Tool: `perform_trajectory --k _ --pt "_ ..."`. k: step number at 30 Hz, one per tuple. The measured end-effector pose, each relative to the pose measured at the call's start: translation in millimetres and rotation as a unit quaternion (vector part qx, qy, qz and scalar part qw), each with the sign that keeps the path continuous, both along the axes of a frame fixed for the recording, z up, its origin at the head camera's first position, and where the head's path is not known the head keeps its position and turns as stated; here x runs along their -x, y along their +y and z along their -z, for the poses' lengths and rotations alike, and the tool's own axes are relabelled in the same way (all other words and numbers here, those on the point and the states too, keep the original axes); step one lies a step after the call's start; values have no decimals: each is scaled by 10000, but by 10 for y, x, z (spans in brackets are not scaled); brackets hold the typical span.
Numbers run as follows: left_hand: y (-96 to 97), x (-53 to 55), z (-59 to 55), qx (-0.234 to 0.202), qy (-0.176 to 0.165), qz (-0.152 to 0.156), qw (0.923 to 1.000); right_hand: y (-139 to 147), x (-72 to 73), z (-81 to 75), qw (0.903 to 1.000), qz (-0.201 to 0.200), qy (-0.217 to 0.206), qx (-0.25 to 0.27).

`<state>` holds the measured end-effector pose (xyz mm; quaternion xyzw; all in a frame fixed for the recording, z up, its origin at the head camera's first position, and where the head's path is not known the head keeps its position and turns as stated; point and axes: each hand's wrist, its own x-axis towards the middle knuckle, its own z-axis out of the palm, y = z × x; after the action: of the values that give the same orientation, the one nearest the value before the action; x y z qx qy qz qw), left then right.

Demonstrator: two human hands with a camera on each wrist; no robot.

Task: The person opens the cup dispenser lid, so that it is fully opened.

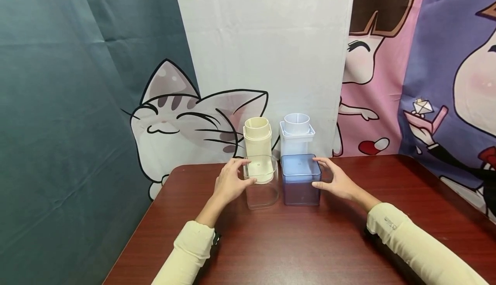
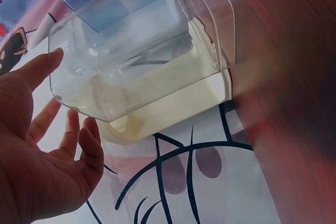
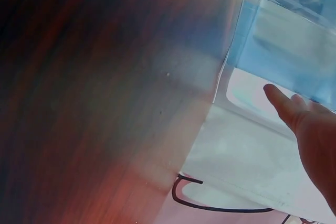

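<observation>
A clear, see-through container (image 1: 262,198) stands on the table, and a blue see-through square container (image 1: 302,192) stands to its right. At the clear container's left side is my left hand (image 1: 230,181), thumb and fingers spread apart at its rim; the left wrist view shows the fingertips at the edge of the clear plastic (image 2: 131,77). My right hand (image 1: 338,183) is at the blue container's right side, its thumb and forefinger spread. In the right wrist view, part of my right hand (image 3: 317,135) shows beside the blue plastic (image 3: 294,51); the other fingers are partly hidden.
Behind the clear container stands a cream-coloured holder with a round cup (image 1: 257,126) on top. A pale blue holder with a similar cup (image 1: 297,123) stands behind the blue container. The reddish-brown table (image 1: 279,242) ends at a printed cloth backdrop (image 1: 267,39).
</observation>
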<state>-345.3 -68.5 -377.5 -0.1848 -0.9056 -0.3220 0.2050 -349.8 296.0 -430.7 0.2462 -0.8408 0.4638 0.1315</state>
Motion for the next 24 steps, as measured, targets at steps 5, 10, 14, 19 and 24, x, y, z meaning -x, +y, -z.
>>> perform_trajectory --k 5,10,14,19,24 --pt "-11 0 18 -54 30 2 10000 -1 -11 2 10000 8 -8 -77" --pt "3 -7 37 -144 78 48 9999 -1 -8 -21 10000 -48 21 -25" --pt "25 -13 45 -124 157 37 9998 19 1 -14 9999 105 45 -102" --pt "64 -64 61 -118 319 -139 9993 33 -25 3 9989 431 114 -172" --pt "113 -85 113 -611 722 -223 9953 -15 -79 -45 9974 677 217 -131"
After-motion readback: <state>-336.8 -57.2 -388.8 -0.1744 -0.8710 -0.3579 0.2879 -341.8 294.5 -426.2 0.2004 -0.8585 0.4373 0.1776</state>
